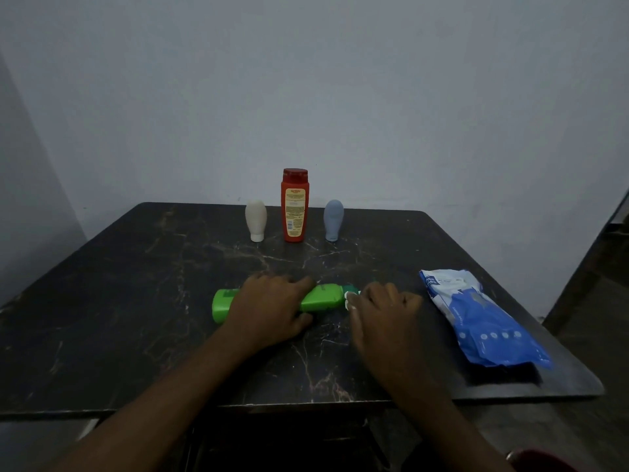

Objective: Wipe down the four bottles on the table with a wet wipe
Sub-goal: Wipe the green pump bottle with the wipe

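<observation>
Pinning green bottle (316, 298) flat mid-table w/ closed left hand (272, 304), right hand (381, 310) curled, wipe (349, 299) at cap; 3 bottles at far edge prob. unwiped.

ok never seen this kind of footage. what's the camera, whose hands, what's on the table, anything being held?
There is no machine here: one wide-angle camera sits on a person's head, looking forward and down at their two bare hands. The surface is a dark marble-patterned table against a plain wall. At the back stand three bottles: a white bottle, a red bottle and a grey-blue bottle. Nearer, a green bottle lies on its side. The left hand grips its middle, pinning it down. The right hand is at its cap end, with something white, probably a wet wipe, showing at the fingertips. On the right lies a blue and white wipes pack.
</observation>
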